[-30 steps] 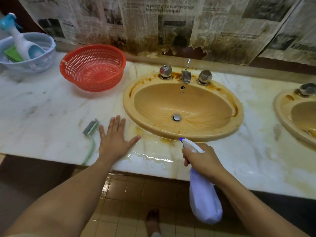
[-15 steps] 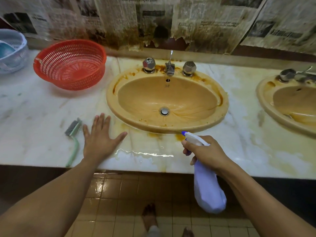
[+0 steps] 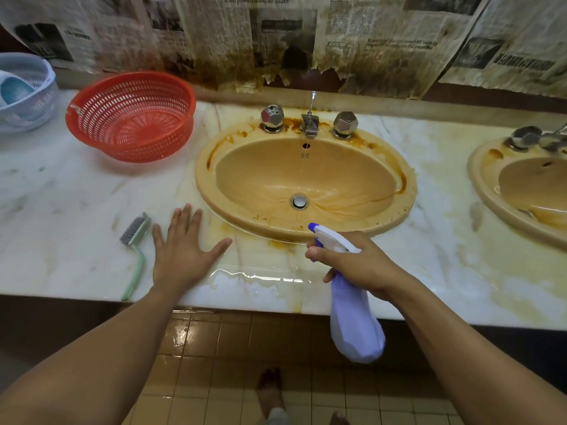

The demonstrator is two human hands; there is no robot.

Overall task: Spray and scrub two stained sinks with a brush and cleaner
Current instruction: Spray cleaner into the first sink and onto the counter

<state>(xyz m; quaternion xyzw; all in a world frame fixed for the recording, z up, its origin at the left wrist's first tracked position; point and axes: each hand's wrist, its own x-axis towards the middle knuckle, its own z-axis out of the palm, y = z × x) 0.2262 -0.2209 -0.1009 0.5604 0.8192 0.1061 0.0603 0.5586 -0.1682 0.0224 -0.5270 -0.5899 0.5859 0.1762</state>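
White basket (image 3: pixel 27 96): at the far left of the bench (image 3: pixel 61 194), partly cut by the frame.
Red basket (image 3: pixel 132 118): behind the brush, well apart from the hands.
Brush (image 3: pixel 136 233): lies on the bench just beside the left hand, on its left. Its long axis runs front to back, bristle head away from the person, green handle toward the bench edge.
Left hand (image 3: pixel 184 256): flat on the bench, fingers spread, holding nothing. It is the nearer hand to the brush.
Near sink (image 3: pixel 306 179): straight ahead of the right hand. Orange-beige bowl, brown stains around the taps and the rim, streaks running to the drain.
Spray bottle (image 3: pixel 356 326): tilted, body hanging below the bench edge, nozzle up and pointing into the near sink.
Right hand (image 3: pixel 359 262): fingers curled around the bottle neck, at the trigger.
Second sink (image 3: pixel 521 191): at the right edge, also stained, well apart from the nozzle.
Step, I judge: spraying the near sink; scrubbing is not yet begun.
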